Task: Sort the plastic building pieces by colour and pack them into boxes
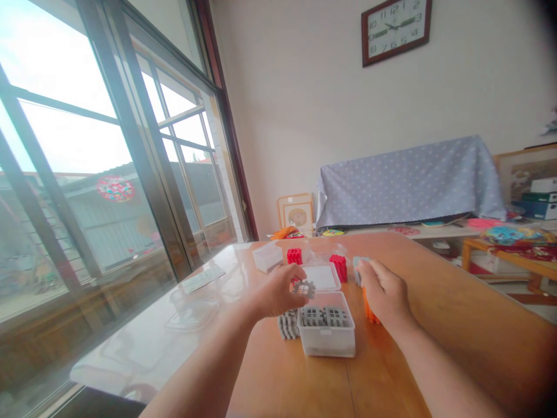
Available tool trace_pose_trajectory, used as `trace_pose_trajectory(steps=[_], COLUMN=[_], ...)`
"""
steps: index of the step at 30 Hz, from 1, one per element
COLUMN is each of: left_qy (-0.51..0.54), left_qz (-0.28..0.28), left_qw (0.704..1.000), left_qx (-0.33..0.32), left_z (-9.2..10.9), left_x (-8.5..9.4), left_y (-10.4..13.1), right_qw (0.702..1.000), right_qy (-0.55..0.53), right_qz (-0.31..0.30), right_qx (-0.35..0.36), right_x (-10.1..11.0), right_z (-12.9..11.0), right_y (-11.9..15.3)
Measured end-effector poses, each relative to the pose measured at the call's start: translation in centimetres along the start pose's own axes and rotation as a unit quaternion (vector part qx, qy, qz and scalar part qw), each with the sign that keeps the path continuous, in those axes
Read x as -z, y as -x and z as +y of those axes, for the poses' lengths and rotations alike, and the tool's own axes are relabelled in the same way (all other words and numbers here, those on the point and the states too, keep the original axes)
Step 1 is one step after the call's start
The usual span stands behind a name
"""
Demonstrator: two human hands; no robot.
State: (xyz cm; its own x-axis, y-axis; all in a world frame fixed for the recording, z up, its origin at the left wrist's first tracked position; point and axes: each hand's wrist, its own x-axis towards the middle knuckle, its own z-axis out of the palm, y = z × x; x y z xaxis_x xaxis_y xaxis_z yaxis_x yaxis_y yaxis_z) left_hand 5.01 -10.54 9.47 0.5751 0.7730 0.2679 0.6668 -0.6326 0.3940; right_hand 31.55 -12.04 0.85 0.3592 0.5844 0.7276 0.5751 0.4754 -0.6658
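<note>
My left hand point(281, 293) pinches a grey building piece point(304, 288) with a notched edge and window-like openings. It is held above a stack of grey pieces point(288, 325) and the near-left side of a clear plastic box point(328, 342). More grey window-like pieces point(325, 316) lie inside this box. To the right, my right hand point(385, 290) is closed on light grey pieces point(360, 270); the palm hides part of them, so their number cannot be told. Orange pieces point(371, 307) stand just under and beside this hand, partly covered by it.
Behind the box lie a clear lid point(322, 278) and two red stacks, left point(295, 256) and right point(338, 268). Another clear box point(267, 257) stands further back left. On the wooden table's point(270, 383) left side rests another clear lid point(191, 315), near the window point(143, 174).
</note>
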Motion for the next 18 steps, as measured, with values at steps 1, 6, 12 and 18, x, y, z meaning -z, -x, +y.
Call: trace_pose_trajectory(steps=[1, 6, 12, 18], left_qy=[-0.013, -0.075, -0.076, -0.089], left_qz=[-0.003, -0.058, -0.082, -0.107], left_qw=[1.000, 0.995, 0.993, 0.989], left_qx=[-0.002, -0.011, 0.035, 0.043], left_z=[0.6, 3.1, 4.1, 4.1], left_x=[-0.6, -3.4, -5.3, -5.3], left_y=[-0.3, -2.0, -2.6, -1.9], right_qw=[1.000, 1.000, 1.000, 1.000], right_qy=[0.000, 0.001, 0.000, -0.004], right_qz=[-0.003, -0.002, 0.001, 0.007], right_qx=[-0.002, -0.003, -0.008, -0.009], right_x=[0.0, 0.2, 0.5, 0.5], right_z=[0.0, -0.2, -0.4, -0.5], right_y=[0.0, -0.2, -0.3, -0.3])
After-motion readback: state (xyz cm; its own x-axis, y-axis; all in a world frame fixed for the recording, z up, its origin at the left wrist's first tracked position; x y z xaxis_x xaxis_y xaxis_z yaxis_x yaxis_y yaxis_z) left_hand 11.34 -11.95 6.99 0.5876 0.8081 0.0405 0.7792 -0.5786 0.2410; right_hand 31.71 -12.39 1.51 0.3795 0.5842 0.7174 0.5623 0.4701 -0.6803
